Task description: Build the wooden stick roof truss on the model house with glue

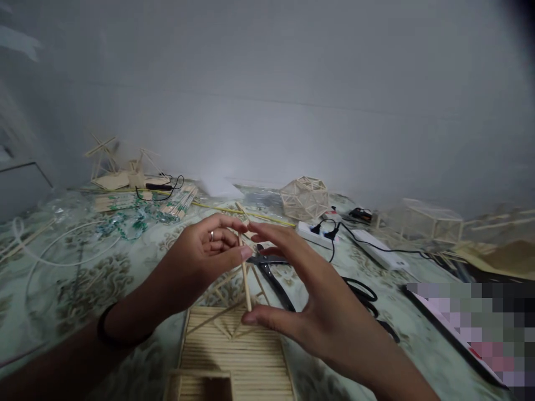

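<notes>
My left hand [204, 253] pinches the top of a thin wooden stick [246, 278] between thumb and forefinger; a ring shows on one finger. My right hand [305, 295] closes on the same stick, fingertips at its upper end and thumb at its lower end. The stick stands nearly upright above a slatted wooden stick platform [238, 356] with slanted stick struts on it. Dark scissors [271, 275] lie just behind the stick.
A white power strip [317, 234] with black plugs and cables lies beyond. A stick dome model [305, 197], a clear box frame [430, 220], stick models [121, 167] at far left, stick bundles [179, 203] and white tubing [50, 245] sit on the patterned cloth.
</notes>
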Action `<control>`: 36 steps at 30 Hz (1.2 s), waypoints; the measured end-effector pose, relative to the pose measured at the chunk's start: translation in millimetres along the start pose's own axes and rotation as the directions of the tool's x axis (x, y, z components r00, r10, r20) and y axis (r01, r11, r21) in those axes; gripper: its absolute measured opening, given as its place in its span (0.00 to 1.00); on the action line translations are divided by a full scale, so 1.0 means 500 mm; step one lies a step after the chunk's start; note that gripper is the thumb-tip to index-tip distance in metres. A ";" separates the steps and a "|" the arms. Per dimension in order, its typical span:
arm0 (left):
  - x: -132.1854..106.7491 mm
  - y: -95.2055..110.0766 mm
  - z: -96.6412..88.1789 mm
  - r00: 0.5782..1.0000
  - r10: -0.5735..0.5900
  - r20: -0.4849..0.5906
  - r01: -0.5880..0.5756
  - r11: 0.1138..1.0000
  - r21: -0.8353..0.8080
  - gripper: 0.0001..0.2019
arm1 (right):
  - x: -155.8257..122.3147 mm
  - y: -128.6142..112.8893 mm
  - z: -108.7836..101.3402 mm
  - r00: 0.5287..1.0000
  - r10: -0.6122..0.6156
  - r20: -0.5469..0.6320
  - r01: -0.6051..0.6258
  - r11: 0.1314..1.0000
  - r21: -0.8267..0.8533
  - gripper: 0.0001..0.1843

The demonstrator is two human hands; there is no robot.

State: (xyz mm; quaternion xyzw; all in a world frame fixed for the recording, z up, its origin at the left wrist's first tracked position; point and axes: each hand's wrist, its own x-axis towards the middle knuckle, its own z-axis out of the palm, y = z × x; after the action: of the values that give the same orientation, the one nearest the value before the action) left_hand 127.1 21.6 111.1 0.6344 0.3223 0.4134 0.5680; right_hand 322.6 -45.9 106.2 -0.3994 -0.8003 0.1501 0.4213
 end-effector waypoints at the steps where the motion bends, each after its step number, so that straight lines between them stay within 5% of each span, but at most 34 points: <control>1: -0.001 -0.004 0.002 1.000 -0.013 -0.003 0.013 1.000 0.001 0.16 | -0.004 0.002 0.000 1.000 0.014 0.001 -0.014 1.000 0.013 0.44; 10: -0.007 -0.020 -0.006 0.993 0.114 0.042 -0.120 0.972 0.203 0.07 | -0.032 0.007 -0.004 0.981 0.189 0.044 -0.192 0.976 0.097 0.48; 18: -0.012 -0.022 -0.014 0.965 0.201 0.167 -0.250 0.899 0.359 0.07 | -0.037 0.011 -0.009 0.987 0.135 0.091 -0.141 0.988 0.058 0.55; 25: -0.002 0.000 -0.048 0.888 0.417 0.193 -0.446 0.681 0.581 0.06 | -0.032 0.021 -0.008 0.981 0.169 0.092 -0.175 0.983 0.062 0.52; 36: 0.007 -0.025 -0.039 0.903 0.353 0.246 -0.430 0.708 0.561 0.04 | -0.035 0.017 -0.014 0.969 0.219 0.112 -0.222 0.975 0.014 0.51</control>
State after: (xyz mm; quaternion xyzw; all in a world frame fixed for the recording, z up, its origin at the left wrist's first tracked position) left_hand 112.1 35.4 99.8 0.8589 0.2599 0.3611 0.2537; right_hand 338.4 -54.6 95.8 -0.4713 -0.7710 0.2282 0.3624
